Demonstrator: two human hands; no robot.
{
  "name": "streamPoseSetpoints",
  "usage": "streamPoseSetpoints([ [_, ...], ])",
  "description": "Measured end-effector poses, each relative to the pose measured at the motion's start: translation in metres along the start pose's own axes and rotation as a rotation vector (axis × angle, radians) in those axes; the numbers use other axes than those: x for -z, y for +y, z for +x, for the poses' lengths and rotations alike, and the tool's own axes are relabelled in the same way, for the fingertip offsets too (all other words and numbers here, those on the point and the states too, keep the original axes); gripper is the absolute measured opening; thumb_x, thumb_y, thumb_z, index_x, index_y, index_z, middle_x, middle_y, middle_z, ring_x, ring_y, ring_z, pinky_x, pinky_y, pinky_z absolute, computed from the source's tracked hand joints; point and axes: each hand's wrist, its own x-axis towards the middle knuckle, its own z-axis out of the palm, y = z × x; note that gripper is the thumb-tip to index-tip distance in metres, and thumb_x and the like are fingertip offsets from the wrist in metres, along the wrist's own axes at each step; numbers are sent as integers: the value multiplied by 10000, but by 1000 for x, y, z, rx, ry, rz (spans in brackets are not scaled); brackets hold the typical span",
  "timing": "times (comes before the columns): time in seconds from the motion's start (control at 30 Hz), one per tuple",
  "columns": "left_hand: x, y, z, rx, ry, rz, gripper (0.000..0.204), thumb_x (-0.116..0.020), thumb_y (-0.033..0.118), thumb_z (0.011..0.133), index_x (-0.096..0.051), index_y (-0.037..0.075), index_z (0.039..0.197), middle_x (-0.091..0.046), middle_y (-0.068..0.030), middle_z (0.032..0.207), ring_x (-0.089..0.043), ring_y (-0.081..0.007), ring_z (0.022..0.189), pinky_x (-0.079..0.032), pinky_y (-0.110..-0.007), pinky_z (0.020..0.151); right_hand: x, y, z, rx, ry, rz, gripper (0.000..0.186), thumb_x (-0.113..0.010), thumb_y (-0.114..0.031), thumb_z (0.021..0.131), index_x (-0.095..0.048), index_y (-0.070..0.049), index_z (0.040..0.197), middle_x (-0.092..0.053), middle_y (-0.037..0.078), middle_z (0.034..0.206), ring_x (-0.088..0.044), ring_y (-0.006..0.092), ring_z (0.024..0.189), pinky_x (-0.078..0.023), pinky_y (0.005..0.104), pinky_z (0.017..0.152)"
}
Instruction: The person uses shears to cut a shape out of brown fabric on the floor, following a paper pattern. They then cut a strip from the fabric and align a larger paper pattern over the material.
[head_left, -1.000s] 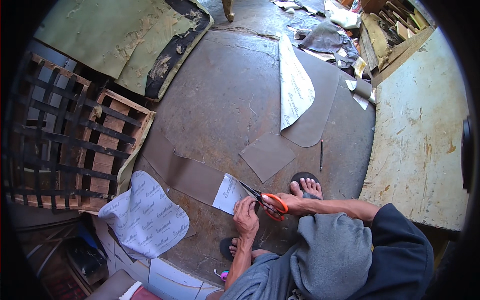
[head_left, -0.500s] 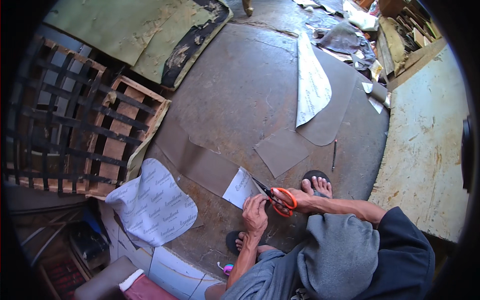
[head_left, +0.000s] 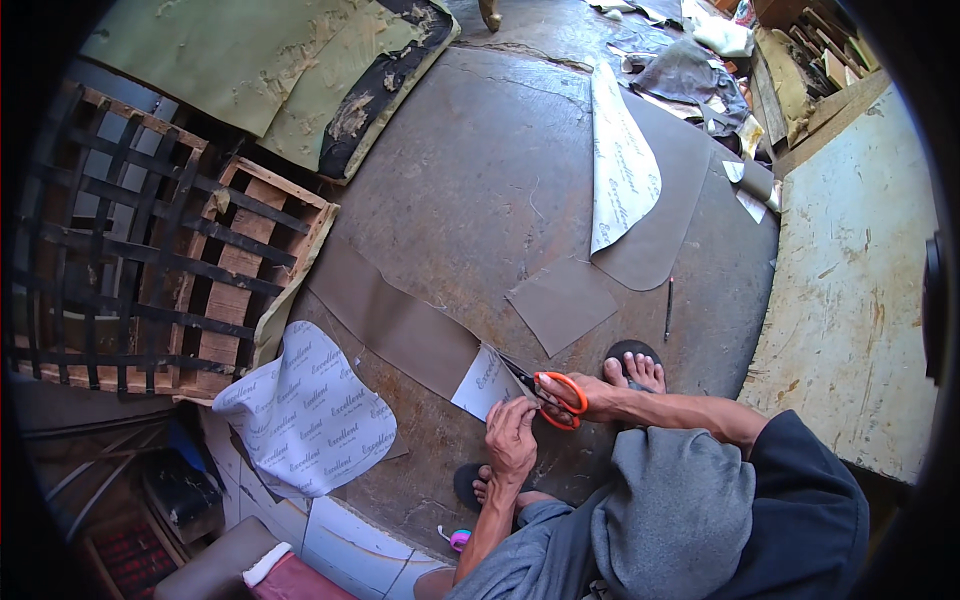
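A long brown upholstery strip [head_left: 400, 330] lies across the floor, its near right end turned over to show a pale printed backing [head_left: 481, 384]. My left hand [head_left: 510, 440] is closed, pinching the edge of that turned end. In my right hand [head_left: 596, 398] is a pair of scissors with orange handles [head_left: 572, 384]; fingers are in or around the loops. The dark blades point up and left at the strip's right edge, close beside my left fingertips. Whether the blades are parted is hard to make out.
A larger brown piece with a folded printed flap [head_left: 622, 165], a small brown piece [head_left: 563, 305] and a pencil [head_left: 669, 310] lie ahead. Left are a printed curved piece [head_left: 318, 415] and a webbed wooden frame [head_left: 240, 240]. A pale board [head_left: 850, 290] stands right; purple tape [head_left: 459, 540] sits near my left foot.
The scissors and my right hand have shifted slightly up and left along the strip's end. My left hand keeps its pinch and has barely moved.
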Motion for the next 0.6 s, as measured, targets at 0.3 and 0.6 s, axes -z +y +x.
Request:
streamPoseSetpoints([
  [0.3,10,2,-4,3,-2,-1,86,-662,80,936,-684,48,1013,-724,-113,1000,-701,-318,973,-487,-486,1024,3,0,11,13,-7,-21,574,-535,-608,1007,-633,-46,948,-554,1,695,-510,96,589,-393,253,532],
  [0.6,17,2,-10,19,-1,11,82,-672,78,931,-687,54,1008,-727,-107,1004,-704,-313,977,-490,-481,1022,5,-4,21,9,1,-29,599,-546,-618,997,-641,-29,942,-547,3,679,-506,95,579,-388,256,522],
])
